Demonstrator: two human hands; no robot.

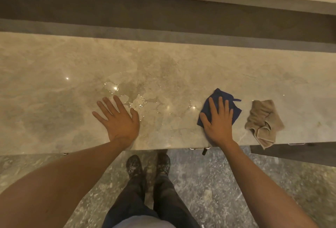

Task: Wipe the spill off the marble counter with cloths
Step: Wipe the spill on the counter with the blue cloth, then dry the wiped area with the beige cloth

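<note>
Standing at a polished beige marble counter (54, 91), a person presses the right hand (219, 120), fingers spread flat and gripping nothing, onto a blue cloth (221, 96) near the counter's near edge. The left hand (118, 118) lies open and empty, palm down on bare stone, just beside a clear spill (138, 100) pooled between the two hands. A crumpled tan cloth (263, 122) sits right of the blue one, one corner overhanging the edge. Below, dark shoes (134, 166) stand on speckled grey floor (236, 182).
</note>
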